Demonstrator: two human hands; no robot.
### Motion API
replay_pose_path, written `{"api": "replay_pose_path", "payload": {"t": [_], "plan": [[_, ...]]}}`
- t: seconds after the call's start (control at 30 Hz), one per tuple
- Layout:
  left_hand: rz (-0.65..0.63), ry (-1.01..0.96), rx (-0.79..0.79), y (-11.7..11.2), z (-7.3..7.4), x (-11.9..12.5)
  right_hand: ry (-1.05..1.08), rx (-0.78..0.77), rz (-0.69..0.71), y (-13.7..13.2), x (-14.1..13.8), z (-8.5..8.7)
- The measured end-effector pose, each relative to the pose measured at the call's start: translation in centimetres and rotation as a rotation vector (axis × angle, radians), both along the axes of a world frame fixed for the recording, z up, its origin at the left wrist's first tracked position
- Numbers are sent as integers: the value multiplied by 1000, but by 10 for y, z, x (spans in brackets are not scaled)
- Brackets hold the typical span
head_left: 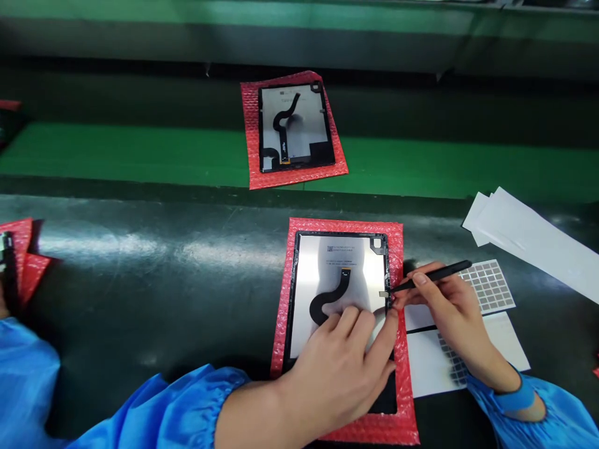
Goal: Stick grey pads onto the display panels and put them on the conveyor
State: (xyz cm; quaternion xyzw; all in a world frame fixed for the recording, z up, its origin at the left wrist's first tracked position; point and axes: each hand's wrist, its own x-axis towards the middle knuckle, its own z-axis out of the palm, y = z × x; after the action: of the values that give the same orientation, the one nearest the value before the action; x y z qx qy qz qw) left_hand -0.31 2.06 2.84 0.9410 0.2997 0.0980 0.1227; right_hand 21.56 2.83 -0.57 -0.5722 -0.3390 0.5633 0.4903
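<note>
A flat display panel lies back side up on red bubble wrap, with a black ribbon cable curving across its silvery back. My left hand rests on the lower part of the panel, fingers bent and somewhat apart, the index finger reaching the right edge. Pinched in my right hand are slim black tweezers, their tip at a small pale sticker on the panel's right edge. Whether the tip grips the sticker cannot be made out.
Sheets of small grey stickers lie partly under my right hand. White paper strips are at the right. Another panel on red wrap sits on the green strip beyond. A co-worker's blue sleeve shows at the left.
</note>
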Motion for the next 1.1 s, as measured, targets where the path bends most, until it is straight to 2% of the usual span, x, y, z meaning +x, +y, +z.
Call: {"api": "replay_pose_path", "payload": {"t": [0.13, 0.8, 1.1], "plan": [[17, 94, -22, -3, -6, 6, -13, 5, 11, -1, -1, 1], [43, 73, -43, 1, -10, 7, 1, -37, 14, 0, -3, 5], [62, 59, -12, 2, -10, 9, 83, 14, -20, -1, -4, 2]]}}
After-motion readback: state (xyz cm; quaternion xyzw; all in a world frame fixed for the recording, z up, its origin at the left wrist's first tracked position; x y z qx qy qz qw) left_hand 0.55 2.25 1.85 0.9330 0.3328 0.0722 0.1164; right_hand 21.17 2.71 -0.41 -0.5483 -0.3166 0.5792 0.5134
